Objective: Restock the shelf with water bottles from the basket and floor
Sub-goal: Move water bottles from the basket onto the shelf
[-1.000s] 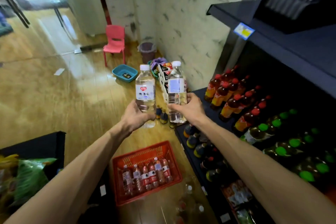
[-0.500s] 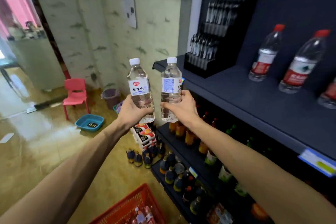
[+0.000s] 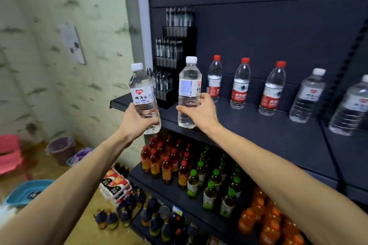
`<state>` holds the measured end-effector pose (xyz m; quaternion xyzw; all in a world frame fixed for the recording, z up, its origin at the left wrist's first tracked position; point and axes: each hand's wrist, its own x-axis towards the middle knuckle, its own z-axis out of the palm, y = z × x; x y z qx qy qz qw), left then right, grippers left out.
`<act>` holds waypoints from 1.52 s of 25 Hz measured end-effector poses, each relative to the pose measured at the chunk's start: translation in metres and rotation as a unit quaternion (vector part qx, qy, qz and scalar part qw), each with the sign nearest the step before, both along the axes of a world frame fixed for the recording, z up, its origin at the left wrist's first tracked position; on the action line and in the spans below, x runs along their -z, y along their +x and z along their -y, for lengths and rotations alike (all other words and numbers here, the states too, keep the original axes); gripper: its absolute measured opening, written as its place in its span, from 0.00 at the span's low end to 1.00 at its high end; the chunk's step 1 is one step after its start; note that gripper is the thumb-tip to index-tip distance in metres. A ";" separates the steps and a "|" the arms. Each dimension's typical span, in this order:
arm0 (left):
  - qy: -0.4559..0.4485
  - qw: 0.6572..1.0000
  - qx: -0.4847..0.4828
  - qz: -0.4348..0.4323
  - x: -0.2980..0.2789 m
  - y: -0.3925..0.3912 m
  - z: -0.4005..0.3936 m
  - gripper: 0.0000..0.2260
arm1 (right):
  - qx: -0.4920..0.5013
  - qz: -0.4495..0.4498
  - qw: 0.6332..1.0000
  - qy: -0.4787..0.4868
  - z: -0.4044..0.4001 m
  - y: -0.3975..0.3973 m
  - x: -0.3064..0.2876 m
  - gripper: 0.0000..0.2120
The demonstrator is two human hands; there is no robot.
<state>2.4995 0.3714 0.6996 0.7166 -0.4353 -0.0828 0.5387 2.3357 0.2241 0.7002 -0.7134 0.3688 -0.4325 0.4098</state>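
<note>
L hand [image 3: 137, 119] grip clamped on bottle [image 3: 143, 95], held up just left of shelf [image 3: 268, 131] edge. R hand [image 3: 201, 111] grip clamped on 2nd bottle [image 3: 189, 93], upright over shelf front, near red-cap bottles [image 3: 240, 83].

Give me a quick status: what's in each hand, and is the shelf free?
Left hand grips a white-capped water bottle. Right hand grips another. Both upright, at the shelf front. Red-capped bottles at the back; front bare.
</note>
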 end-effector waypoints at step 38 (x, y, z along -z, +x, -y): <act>0.088 0.979 0.182 0.036 0.022 -0.364 0.241 0.37 | 0.376 -0.137 0.915 -0.043 0.142 -0.427 0.030 0.37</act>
